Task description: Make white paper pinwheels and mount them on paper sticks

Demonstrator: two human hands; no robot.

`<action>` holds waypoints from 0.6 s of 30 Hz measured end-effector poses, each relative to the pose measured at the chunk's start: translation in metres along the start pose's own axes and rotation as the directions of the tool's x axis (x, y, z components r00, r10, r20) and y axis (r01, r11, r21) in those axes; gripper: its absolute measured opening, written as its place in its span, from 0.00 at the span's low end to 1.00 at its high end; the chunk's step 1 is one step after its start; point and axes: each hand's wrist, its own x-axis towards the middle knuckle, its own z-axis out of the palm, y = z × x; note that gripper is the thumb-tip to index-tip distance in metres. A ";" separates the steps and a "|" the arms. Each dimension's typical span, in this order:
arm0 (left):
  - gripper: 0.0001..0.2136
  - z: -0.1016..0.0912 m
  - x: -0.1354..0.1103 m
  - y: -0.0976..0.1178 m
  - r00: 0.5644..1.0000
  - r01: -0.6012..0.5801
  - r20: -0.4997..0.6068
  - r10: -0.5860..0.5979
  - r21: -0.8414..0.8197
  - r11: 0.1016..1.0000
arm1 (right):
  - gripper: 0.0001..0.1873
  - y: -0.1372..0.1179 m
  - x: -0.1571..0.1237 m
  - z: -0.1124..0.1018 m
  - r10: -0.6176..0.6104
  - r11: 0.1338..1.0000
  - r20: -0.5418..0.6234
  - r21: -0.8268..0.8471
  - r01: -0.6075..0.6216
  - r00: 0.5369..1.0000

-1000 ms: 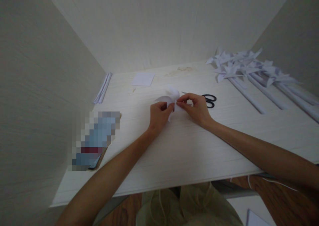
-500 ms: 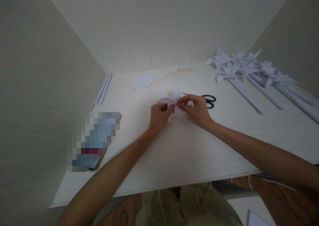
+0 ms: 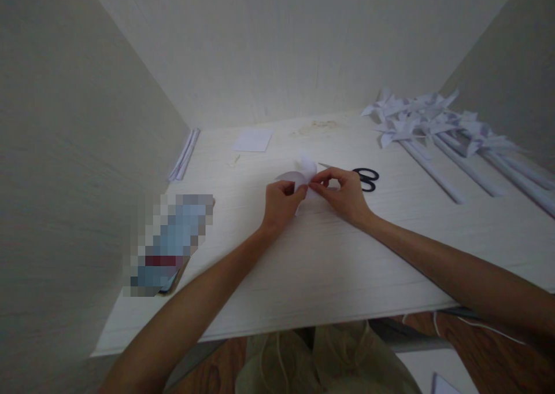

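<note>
A white paper pinwheel (image 3: 309,167) with curled blades is held between my two hands over the middle of the table. My left hand (image 3: 282,202) is closed, thumb and fingers pinching the paper near its centre. From the other side, my right hand (image 3: 342,190) pinches at the same centre with thumb and forefinger; anything small between those fingertips cannot be made out. Black-handled scissors (image 3: 368,179) lie just behind my right hand, which covers part of them.
Several finished paper pinwheels (image 3: 401,128) on rolled paper sticks (image 3: 433,171) lie at the right. A paper square (image 3: 253,140) lies at the back, rolled paper sticks (image 3: 185,154) by the left wall. A blurred-out phone (image 3: 177,238) rests at the left of the white table (image 3: 260,307).
The whole view has shifted slightly. Both hands stay at the pinwheel's centre, their fingertips barely changed.
</note>
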 end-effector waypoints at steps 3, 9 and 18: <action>0.11 0.000 0.000 0.000 0.998 0.029 -0.047 -0.031 -0.032 0.999 | 0.03 -0.001 0.004 -0.004 -0.030 1.000 0.001 0.004 0.030 1.000; 0.09 -0.011 0.008 -0.011 0.980 0.109 -0.133 -0.147 -0.261 0.959 | 0.05 0.007 0.071 0.001 -0.040 0.987 -0.113 0.152 0.058 0.993; 0.09 -0.059 0.031 -0.020 0.957 0.270 0.260 -0.128 -0.636 0.723 | 0.02 0.021 0.156 0.094 -0.245 0.969 0.479 0.087 0.232 0.843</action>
